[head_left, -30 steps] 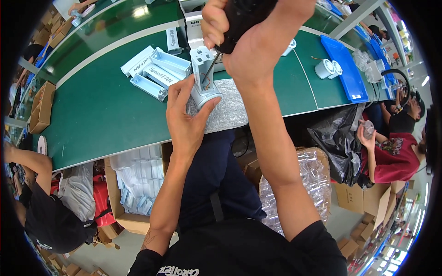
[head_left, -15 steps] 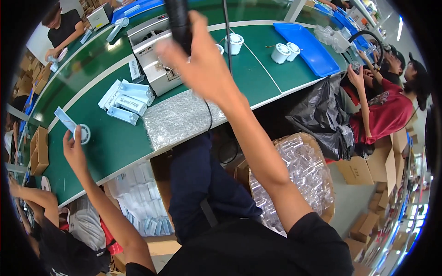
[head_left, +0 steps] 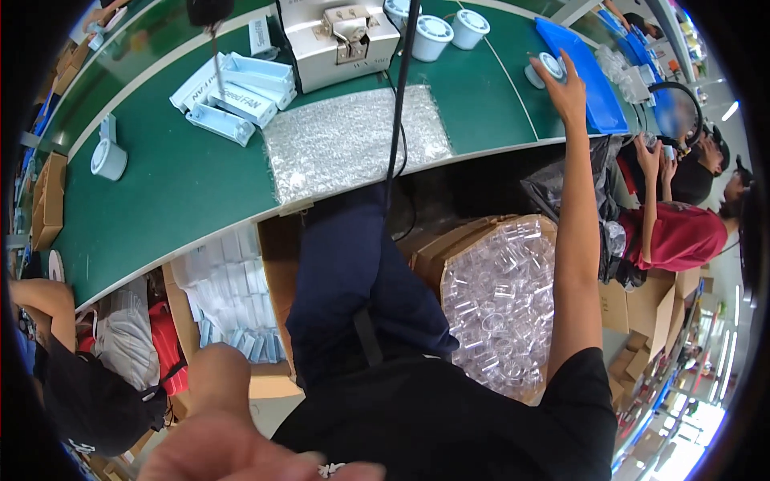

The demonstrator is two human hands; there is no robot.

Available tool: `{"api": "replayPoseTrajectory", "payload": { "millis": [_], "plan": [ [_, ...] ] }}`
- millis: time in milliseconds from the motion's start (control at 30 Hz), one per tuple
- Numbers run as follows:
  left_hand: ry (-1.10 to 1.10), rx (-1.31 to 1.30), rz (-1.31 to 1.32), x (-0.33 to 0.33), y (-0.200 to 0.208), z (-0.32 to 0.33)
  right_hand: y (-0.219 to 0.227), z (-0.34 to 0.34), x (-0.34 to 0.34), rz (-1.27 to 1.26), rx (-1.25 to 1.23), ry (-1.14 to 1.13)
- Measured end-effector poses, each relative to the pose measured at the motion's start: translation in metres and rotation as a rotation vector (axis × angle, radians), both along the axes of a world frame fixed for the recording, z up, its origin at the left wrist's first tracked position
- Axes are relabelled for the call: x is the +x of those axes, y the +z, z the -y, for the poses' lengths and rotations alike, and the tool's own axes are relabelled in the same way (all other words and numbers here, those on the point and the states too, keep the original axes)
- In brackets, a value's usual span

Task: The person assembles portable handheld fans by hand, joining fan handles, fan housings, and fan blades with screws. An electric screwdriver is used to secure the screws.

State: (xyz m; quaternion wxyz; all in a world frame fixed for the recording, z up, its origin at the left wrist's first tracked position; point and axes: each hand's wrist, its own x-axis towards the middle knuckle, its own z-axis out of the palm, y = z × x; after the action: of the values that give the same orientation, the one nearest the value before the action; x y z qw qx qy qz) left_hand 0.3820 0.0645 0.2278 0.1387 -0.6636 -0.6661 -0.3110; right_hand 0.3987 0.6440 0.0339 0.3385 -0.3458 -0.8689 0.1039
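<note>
On the right of the bench my right hand (head_left: 568, 94) has thumb and fingers around a white round fan head (head_left: 546, 72), beside a blue tray (head_left: 589, 76). My left hand (head_left: 233, 453) is low in the picture, off the bench and close to the camera. Its fingers point rightward and look stretched out, partly cut off by the lower edge; nothing shows in it. A fan head with a pale blue handle (head_left: 109, 152) stands at the bench's left. Three white fan heads (head_left: 431, 38) sit right of the metal machine. Pale blue handle shells (head_left: 241, 100) lie piled left of it.
A black hanging screwdriver (head_left: 210, 11) is above the shells. Bubble wrap (head_left: 353, 140) covers the bench front by the machine (head_left: 341, 48); a black cable (head_left: 399, 112) crosses it. Below are boxes of clear plastic cups (head_left: 501, 305) and pale blue parts (head_left: 233, 297). Co-workers sit on both sides.
My right hand has left the black screwdriver and reached right to a fan head. My left hand has let go of the handled fan, now standing on the bench, and drawn back. The view has shifted.
</note>
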Motion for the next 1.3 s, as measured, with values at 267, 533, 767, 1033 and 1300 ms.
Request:
{"api": "replayPoseTrajectory", "payload": {
  "millis": [267, 533, 767, 1033, 1300],
  "plan": [
    [0.051, -0.074, -0.131, -0.010, 0.005, -0.006, -0.012, 0.059, -0.019, -0.077, 0.025, 0.253],
    [-0.047, -0.077, -0.198, -0.022, -0.016, -0.014, -0.005, 0.139, -0.031, -0.156, 0.179, 0.434],
    [0.307, 0.168, 0.113, -0.085, -0.113, -0.034, 0.047, 0.277, 0.013, -0.811, -0.120, 0.662],
    [0.857, -0.067, 0.295, -0.132, -0.182, -0.035, 0.011, 0.359, -0.025, -0.435, -0.071, 0.799],
    [0.718, -0.141, -0.158, -0.162, -0.177, -0.018, -0.001, 0.359, -0.055, -0.314, 0.116, 0.762]
  ]
}}
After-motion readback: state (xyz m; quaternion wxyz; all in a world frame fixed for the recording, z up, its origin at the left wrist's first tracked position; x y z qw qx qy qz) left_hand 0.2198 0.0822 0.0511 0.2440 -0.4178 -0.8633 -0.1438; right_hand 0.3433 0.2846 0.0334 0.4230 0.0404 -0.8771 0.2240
